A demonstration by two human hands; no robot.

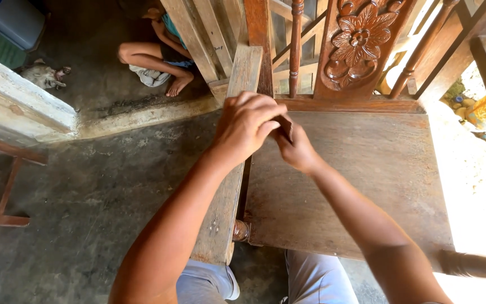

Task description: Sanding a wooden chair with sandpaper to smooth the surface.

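Note:
My left hand (247, 126) and my right hand (296, 148) meet above the left rear corner of a wooden chair seat (367, 174). Both pinch a small dark brown sheet (286, 127), which looks like sandpaper and is mostly covered by the fingers. Under my left forearm the chair's flat wooden armrest (220, 214) runs toward me. The chair back, with a carved flower panel (359, 39) and turned spindles (295, 45), rises just beyond my hands.
Another person sits on the concrete floor beyond the chair, bare legs (153, 59) showing. A small animal (43, 76) lies near a concrete ledge (18, 107). A reddish wooden frame (4, 180) stands at the left. A grey-blue bin (15, 19) is top left.

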